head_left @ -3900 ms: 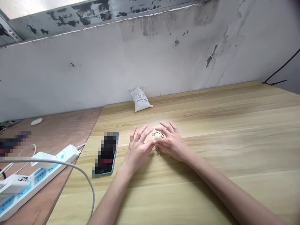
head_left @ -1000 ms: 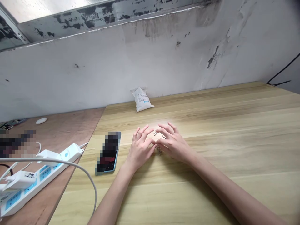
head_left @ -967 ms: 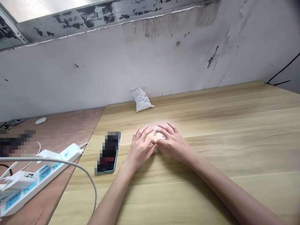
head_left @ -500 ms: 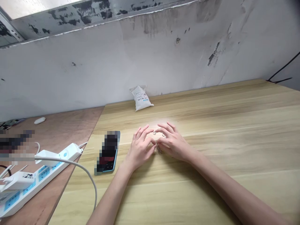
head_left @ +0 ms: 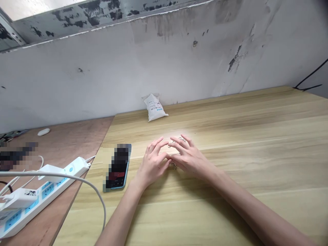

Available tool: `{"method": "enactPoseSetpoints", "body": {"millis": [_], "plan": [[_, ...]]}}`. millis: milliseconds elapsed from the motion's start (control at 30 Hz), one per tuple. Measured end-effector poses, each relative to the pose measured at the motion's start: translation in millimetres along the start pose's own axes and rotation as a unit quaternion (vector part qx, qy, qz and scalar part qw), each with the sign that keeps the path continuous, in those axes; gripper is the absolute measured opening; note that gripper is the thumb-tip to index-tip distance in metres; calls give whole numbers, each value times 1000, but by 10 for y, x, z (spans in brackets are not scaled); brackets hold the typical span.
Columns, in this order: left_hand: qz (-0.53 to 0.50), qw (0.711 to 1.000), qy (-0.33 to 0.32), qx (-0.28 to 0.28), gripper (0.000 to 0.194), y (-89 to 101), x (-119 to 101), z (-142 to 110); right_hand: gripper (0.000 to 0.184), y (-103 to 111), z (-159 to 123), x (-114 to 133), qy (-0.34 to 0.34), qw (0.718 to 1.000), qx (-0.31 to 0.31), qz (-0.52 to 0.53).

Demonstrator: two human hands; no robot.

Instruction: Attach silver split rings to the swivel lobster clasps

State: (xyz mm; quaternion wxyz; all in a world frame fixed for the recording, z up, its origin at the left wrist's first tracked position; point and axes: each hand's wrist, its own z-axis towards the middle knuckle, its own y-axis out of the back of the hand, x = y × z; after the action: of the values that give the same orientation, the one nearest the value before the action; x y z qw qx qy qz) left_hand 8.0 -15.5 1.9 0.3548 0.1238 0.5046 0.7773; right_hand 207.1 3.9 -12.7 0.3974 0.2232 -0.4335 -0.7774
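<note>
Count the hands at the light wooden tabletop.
2: the left hand and the right hand, side by side and close together by small metal pieces. No other hand shows.

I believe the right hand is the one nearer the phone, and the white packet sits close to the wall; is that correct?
Not quite: in the head view, the left hand is the one nearer the phone. The white packet does sit close to the wall.

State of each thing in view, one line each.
Left hand: palm down, fingers bent, grip hidden
Right hand: likewise, fingertips meeting the left's
Metal ring: below the fingertips, held or lying unclear
Phone: flat, face up, image mostly pixelated
White packet: sealed or opened unclear
Power strip: adapters plugged in
</note>
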Motion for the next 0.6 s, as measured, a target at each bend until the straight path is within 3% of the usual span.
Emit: {"method": "enactPoseSetpoints", "body": {"millis": [300,600], "plan": [[-48,998,-19,-32,11,44,8,14,16,8,-32,-99,-64,988,-2,140],[-30,999,-5,-32,12,40,4,15,15,-24,-29,-83,-80,988,-21,131]]}}
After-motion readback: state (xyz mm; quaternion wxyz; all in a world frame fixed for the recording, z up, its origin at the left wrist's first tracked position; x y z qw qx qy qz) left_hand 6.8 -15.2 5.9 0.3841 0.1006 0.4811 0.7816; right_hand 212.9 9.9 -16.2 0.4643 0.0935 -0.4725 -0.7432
